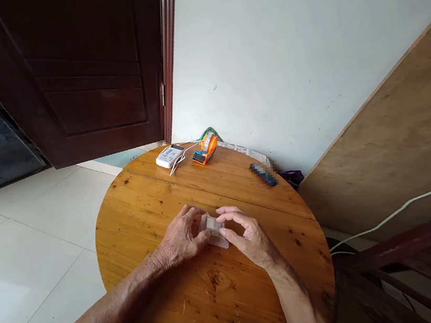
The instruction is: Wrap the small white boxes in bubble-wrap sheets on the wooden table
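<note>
A small clear plastic packet with a pale patch in its middle lies on the round wooden table, between my two hands. My left hand holds its left side, with the thumb along the near edge and the fingers bent round the far corner. My right hand is at the right side, thumb and index fingertip on the packet's edge and the other fingers curved above. What the packet contains is too small to make out.
On the wooden table, towards the back, are a white power bank with a white cable, an orange tape dispenser and a blurred dark object. A white wall rises behind, with a dark red door at left.
</note>
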`<move>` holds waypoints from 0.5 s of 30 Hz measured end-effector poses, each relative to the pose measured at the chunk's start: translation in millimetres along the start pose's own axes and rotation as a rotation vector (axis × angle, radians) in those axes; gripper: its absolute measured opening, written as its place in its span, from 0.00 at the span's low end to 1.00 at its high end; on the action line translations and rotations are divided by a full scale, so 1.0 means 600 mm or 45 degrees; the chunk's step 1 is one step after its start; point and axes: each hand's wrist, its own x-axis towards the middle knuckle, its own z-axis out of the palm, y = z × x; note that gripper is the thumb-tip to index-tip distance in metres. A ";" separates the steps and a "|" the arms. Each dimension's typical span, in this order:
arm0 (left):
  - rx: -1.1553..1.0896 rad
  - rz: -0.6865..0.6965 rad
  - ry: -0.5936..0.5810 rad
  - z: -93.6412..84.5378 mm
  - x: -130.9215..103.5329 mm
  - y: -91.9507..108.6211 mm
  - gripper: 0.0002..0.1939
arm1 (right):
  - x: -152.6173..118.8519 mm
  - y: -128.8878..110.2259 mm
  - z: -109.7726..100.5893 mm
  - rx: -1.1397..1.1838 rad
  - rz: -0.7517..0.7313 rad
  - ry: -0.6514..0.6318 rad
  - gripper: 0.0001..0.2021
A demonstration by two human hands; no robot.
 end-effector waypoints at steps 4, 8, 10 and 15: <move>0.010 0.011 -0.011 0.007 0.001 -0.009 0.21 | 0.001 0.004 0.010 -0.059 -0.082 0.093 0.05; 0.030 0.014 -0.021 0.008 0.003 -0.011 0.25 | 0.003 0.004 0.019 -0.070 -0.092 0.190 0.07; 0.027 0.006 -0.024 0.008 0.003 -0.006 0.29 | 0.004 0.003 0.021 -0.041 -0.076 0.222 0.07; -0.016 -0.066 -0.085 0.012 0.000 0.005 0.40 | 0.007 0.003 0.025 0.117 0.022 0.270 0.08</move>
